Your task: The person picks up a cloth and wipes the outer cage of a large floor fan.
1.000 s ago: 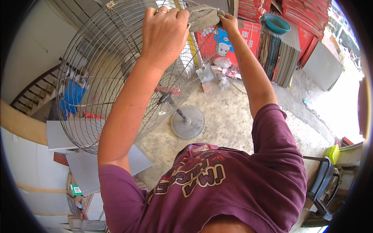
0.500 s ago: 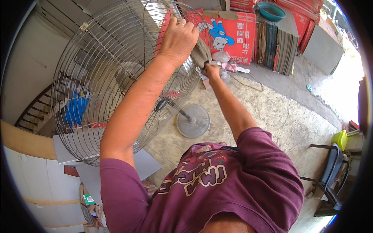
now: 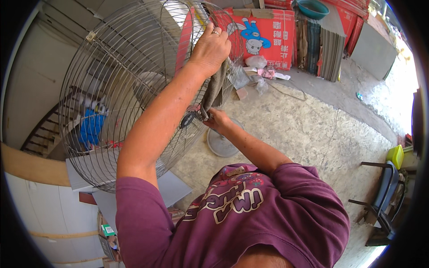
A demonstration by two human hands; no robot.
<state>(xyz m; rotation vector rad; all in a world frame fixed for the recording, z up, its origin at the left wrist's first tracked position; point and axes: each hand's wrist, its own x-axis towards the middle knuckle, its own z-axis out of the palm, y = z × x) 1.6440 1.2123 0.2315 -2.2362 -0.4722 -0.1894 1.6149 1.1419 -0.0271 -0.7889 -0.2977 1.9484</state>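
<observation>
A large wire fan guard [image 3: 96,73] on a standing fan fills the left half of the view. At its right rim, my left hand [image 3: 210,51], a ring on one finger, is closed over the upper part of a grey-brown cloth [image 3: 214,89]. The fingertips are hidden, so whether they also grip the wire cannot be told. The cloth hangs down along the guard's wires. Lower down, my right hand [image 3: 217,120] pinches its bottom end, close to the dark hub [image 3: 187,119]. Below that hand shows the fan's round grey base [image 3: 222,145].
Behind the fan stand a red carton [image 3: 272,40] and stacked flat boards [image 3: 330,47], with a green basin [image 3: 313,9] on top. Plastic scraps [image 3: 257,62] lie on the floor. A blue-backed chair [image 3: 384,190] stands right, and grey panels [image 3: 172,187] lie below the guard.
My right hand has come down and toward me, drawing the lower end of the cloth along the guard. My left hand stays near the rim, shifted slightly right and down.
</observation>
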